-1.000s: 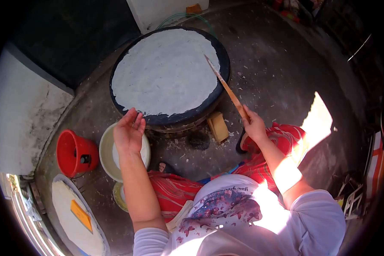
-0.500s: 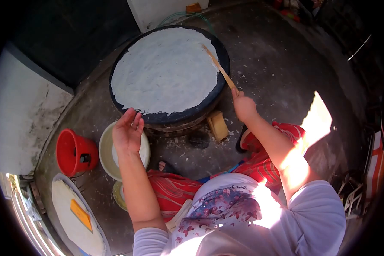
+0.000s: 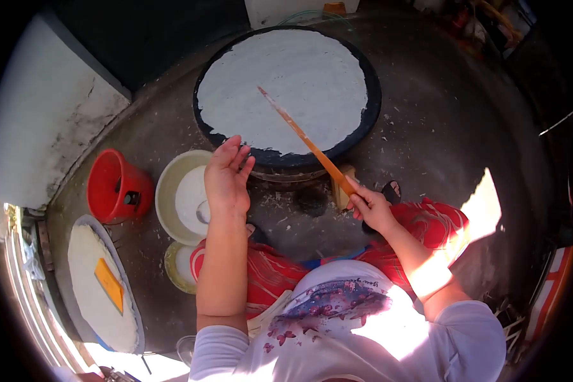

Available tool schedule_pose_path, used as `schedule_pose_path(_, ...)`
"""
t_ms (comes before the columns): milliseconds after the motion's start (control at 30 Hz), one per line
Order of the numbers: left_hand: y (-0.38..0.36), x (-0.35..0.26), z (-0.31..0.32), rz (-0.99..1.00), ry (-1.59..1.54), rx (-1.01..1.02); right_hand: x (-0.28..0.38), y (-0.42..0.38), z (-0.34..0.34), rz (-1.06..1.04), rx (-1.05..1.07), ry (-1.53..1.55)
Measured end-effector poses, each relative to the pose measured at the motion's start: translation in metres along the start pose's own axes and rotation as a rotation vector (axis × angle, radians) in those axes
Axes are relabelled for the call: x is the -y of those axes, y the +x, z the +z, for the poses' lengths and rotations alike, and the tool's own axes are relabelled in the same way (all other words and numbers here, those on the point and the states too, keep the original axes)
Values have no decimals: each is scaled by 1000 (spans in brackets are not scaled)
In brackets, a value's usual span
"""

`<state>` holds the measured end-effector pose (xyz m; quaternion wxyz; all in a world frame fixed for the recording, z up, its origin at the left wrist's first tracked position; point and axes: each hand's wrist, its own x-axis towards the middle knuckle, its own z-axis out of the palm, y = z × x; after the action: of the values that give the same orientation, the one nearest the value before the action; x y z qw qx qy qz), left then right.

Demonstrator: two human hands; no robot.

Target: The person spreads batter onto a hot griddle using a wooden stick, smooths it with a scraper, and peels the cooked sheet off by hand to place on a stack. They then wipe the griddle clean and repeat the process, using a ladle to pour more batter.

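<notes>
A wide layer of pale batter [image 3: 286, 83] covers most of a round black griddle [image 3: 374, 105], with an uneven edge near the front rim. My right hand [image 3: 367, 205] is closed on the handle end of a long flat wooden stick [image 3: 307, 141], whose thin, whitened tip points up and left over the batter. My left hand [image 3: 229, 172] is raised near the griddle's front left rim, palm up, fingers apart, with nothing in it. Below and left of it stands a pale green basin [image 3: 165, 194] of white liquid with a ladle in it.
A red bucket [image 3: 105, 191] stands left of the basin. At lower left a round tray [image 3: 138, 318] bears pale flat sheets and a yellow scraper [image 3: 109, 285]. A smaller bowl [image 3: 172, 270] sits below the basin. A wooden block [image 3: 341, 191] stands by the griddle's base.
The stick has swung from the batter's right side to over its middle, and my right hand has come down closer to me. The whole view has shifted; my left hand stays open.
</notes>
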<state>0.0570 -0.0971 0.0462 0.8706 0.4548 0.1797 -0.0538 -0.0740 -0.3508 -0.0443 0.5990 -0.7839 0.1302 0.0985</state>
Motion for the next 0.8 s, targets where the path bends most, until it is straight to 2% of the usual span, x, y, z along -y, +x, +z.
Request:
schedule_pose_path(33,-9,1,6,66,29,9,0,3,16,-97,123,-55)
schedule_pose_path(67,-9,6,5,97,78,50,3,9,34,-105,191,-62)
schedule_pose_path(133,-18,8,12,127,73,96,14,21,75,-29,330,-70)
schedule_pose_path(200,-17,15,11,180,163,131,23,44,113,6,389,-34)
schedule_pose_path(267,-8,24,9,236,232,106,40,71,146,-30,446,-272)
schedule_pose_path(300,-4,27,8,241,243,93,25,91,162,-38,465,-281)
schedule_pose_path(367,0,27,8,251,251,65,-23,134,201,-310,602,168)
schedule_pose_path(400,-1,23,10,212,265,59,-24,139,211,-310,619,165)
schedule_pose_path(467,-4,14,12,179,274,37,-27,146,230,362,782,470)
schedule_pose_path(533,-7,5,12,62,249,59,-44,134,230,294,761,448)
schedule_pose_path(633,-3,2,5,162,274,55,-122,142,216,107,786,103)
schedule_pose_path(700,-4,-5,1,200,274,38,-58,106,201,-71,703,-9)
schedule_pose_path(767,-8,-21,-10,317,190,60,-99,101,173,-149,562,-571)
schedule_pose_path(800,-17,-40,-16,312,128,55,-104,93,156,-64,596,-589)
